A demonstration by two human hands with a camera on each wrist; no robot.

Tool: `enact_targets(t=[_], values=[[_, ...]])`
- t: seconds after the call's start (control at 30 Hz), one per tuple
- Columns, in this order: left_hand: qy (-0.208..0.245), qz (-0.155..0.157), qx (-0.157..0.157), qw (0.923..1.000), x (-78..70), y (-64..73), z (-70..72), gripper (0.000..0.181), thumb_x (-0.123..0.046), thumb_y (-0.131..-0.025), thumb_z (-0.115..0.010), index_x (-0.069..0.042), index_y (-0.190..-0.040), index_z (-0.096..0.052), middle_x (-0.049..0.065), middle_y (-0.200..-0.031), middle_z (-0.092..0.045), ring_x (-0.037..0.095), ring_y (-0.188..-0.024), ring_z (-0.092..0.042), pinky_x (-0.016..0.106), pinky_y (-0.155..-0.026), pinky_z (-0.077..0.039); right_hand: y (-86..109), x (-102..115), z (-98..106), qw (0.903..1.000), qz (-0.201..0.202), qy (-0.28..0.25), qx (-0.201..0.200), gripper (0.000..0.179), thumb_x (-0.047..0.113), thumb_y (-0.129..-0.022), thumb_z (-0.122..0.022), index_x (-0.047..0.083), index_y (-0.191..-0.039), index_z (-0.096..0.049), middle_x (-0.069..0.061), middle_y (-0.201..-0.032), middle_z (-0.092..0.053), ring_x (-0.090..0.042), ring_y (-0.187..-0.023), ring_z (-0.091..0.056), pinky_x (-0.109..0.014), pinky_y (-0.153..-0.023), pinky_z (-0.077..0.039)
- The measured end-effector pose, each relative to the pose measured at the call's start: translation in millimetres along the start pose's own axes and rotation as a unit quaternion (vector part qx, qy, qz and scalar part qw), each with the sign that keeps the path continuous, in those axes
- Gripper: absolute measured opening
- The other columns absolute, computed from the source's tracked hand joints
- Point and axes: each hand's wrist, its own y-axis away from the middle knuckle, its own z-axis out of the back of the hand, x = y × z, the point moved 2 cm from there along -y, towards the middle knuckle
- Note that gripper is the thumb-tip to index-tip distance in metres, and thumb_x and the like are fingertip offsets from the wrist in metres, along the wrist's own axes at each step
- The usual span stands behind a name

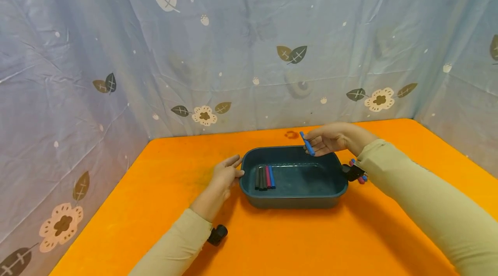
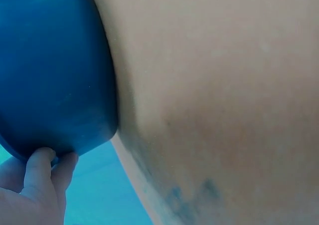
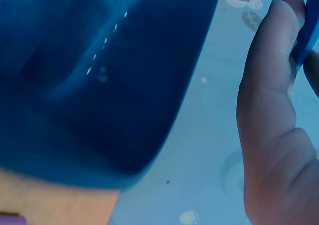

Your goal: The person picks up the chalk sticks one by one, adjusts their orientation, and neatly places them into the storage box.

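My right hand (image 1: 330, 138) pinches a slim blue stick (image 1: 307, 143) over the back right rim of a dark teal tub (image 1: 293, 202). Between thumb and fingers, part of the same blue stick (image 3: 306, 35) shows at the edge of the right wrist view. On the left part of the tub's floor lie two black sticks (image 1: 260, 178), a pinkish-red stick (image 1: 267, 177) and a blue stick (image 1: 271, 177), side by side. My left hand (image 1: 225, 176) rests at the tub's left rim, its fingers extended; the left wrist view shows the fingertips (image 2: 42, 157) against the tub's edge.
Several red and blue sticks (image 1: 362, 179) lie right of the tub, partly hidden by the right wrist and its black camera (image 1: 352, 172). The orange table (image 1: 175, 181) ends at a patterned light-blue curtain (image 1: 241, 72). A reddish ring mark (image 1: 291, 135) shows behind the tub.
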Motion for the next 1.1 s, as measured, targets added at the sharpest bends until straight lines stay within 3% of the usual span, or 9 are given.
enact_targets(t=[0.13, 0.37, 0.47, 0.63, 0.7, 0.9, 1.1], values=[[0.0, 0.002, -0.003, 1.0, 1.1, -1.0, -0.1, 0.057, 0.014, -0.092, -0.051, 0.001, -0.147, -0.04, 0.019, -0.147, -0.043, 0.008, -0.045, -0.033, 0.019, -0.054, -0.036, -9.0, 2.7, -9.1, 1.0, -0.008, -0.003, 0.0, 0.019, 0.019, -0.102, -0.048, 0.001, -0.109, -0.052, -0.005, -0.095, -0.067, -0.015, -0.084, -0.064, -0.03, -0.085, -0.052], [-0.005, -0.002, -0.003, 1.0, 3.4, -1.5, 0.7, 0.056, 0.012, -0.093, -0.051, 0.0, -0.147, -0.04, 0.018, -0.147, -0.044, 0.007, -0.044, -0.029, 0.02, -0.053, -0.033, -27.8, -2.5, -22.8, 0.9997, -0.012, 0.021, 0.004, 0.027, 0.018, -0.102, -0.047, -0.005, -0.116, -0.054, -0.007, -0.097, -0.067, -0.016, -0.081, -0.062, -0.029, -0.081, -0.051], [-0.003, -0.004, -0.002, 1.0, 2.5, -1.6, 0.7, 0.057, 0.012, -0.093, -0.051, 0.0, -0.147, -0.039, 0.018, -0.147, -0.043, 0.007, -0.044, -0.031, 0.019, -0.054, -0.035, -37.7, -7.5, -31.5, 0.9992, -0.019, 0.034, -0.005, 0.035, 0.017, -0.101, -0.049, -0.009, -0.124, -0.049, -0.015, -0.112, -0.062, -0.018, -0.082, -0.06, -0.029, -0.08, -0.052], [-0.007, -0.001, -0.002, 1.0, 1.3, -1.9, 1.2, 0.057, 0.011, -0.093, -0.051, -0.001, -0.148, -0.039, 0.017, -0.147, -0.044, 0.007, -0.044, -0.03, 0.02, -0.055, -0.034, -51.8, -19.1, -44.1, 0.9985, -0.032, 0.04, -0.023, 0.045, 0.013, -0.099, -0.052, -0.014, -0.134, -0.04, -0.033, -0.137, -0.043, -0.021, -0.081, -0.058, -0.031, -0.079, -0.055], [-0.008, 0.0, -0.001, 1.0, 0.7, -1.9, 0.8, 0.057, 0.011, -0.094, -0.051, -0.001, -0.147, -0.039, 0.017, -0.147, -0.044, 0.007, -0.045, -0.031, 0.021, -0.056, -0.035, -55.5, -23.8, -47.1, 0.9979, -0.039, 0.042, -0.029, 0.046, 0.011, -0.098, -0.052, -0.015, -0.134, -0.039, -0.034, -0.132, -0.045, -0.022, -0.079, -0.058, -0.032, -0.077, -0.055], [-0.004, 0.001, -0.003, 1.0, -0.8, -2.6, 1.1, 0.057, 0.012, -0.093, -0.051, 0.0, -0.147, -0.039, 0.017, -0.147, -0.044, 0.008, -0.046, -0.033, 0.02, -0.055, -0.035, -64.0, -30.4, -53.5, 0.9949, -0.071, 0.052, -0.049, 0.039, 0.01, -0.096, -0.053, -0.014, -0.125, -0.046, -0.021, -0.101, -0.058, -0.021, -0.071, -0.06, -0.034, -0.075, -0.057], [0.001, 0.005, -0.002, 1.0, -1.1, -3.9, 1.7, 0.057, 0.012, -0.093, -0.051, 0.0, -0.147, -0.039, 0.017, -0.147, -0.044, 0.008, -0.044, -0.029, 0.02, -0.053, -0.032, -70.1, -30.0, -60.7, 0.9903, -0.101, 0.072, -0.063, 0.041, 0.009, -0.096, -0.055, -0.018, -0.126, -0.048, -0.022, -0.095, -0.066, -0.023, -0.07, -0.066, -0.037, -0.077, -0.057]])
